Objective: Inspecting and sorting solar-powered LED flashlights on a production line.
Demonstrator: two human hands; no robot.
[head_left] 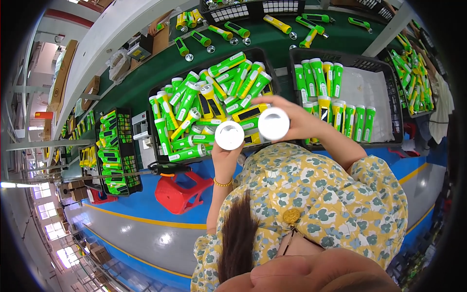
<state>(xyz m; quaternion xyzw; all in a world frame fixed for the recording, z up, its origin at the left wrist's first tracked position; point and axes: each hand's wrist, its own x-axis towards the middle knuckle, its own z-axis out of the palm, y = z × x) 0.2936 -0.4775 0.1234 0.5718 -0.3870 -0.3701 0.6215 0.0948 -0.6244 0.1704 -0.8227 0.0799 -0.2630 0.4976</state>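
Note:
My left hand (224,155) holds a flashlight upright, its round white lens end (229,135) facing up at me. My right hand (296,119) grips a second flashlight the same way, its white lens end (273,123) beside the first, the two nearly touching. Both are held above the front edge of a black crate (156,95) heaped with several green and yellow flashlights (214,104). The bodies of the two held flashlights are hidden under the lens ends and my fingers.
A second black crate (384,73) on the right holds green flashlights standing in rows beside a white sheet. More flashlights and lens caps lie on the green bench (272,41) behind. A red stool (182,190) stands on the blue floor at left, near another filled crate (119,151).

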